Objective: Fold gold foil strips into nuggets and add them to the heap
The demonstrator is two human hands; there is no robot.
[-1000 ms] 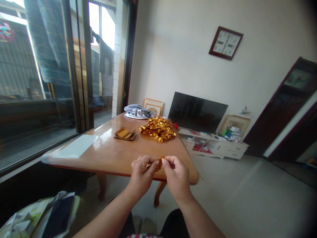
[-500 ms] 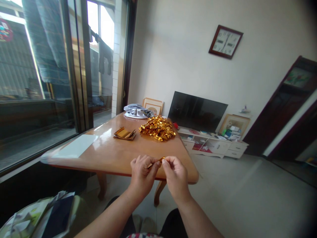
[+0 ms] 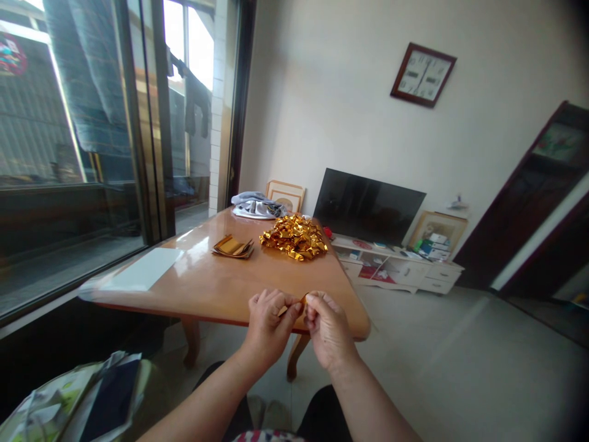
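Between both hands is a small piece of gold foil paper (image 3: 304,300), mostly hidden by the fingers. My left hand (image 3: 272,319) pinches it from the left with thumb and forefinger. From the right, the fingertips of my right hand (image 3: 327,325) are closed on its other end. Both hands are just above the near edge of the wooden table (image 3: 216,282). Beyond them lies a heap of folded shiny gold foil pieces (image 3: 297,238). To its left is a stack of flat gold paper sheets (image 3: 232,247), slightly curled.
A white sheet (image 3: 145,270) lies at the table's left side, and folded cloth (image 3: 257,205) at the far end. A chair with papers and a dark folder (image 3: 110,399) stands low left. Past the table are a television (image 3: 368,205) and a white cabinet (image 3: 400,270).
My right hand has turned a little, its fingers curling further around the foil end. Both hands appear slightly farther right in view, and the camera has shifted slightly.
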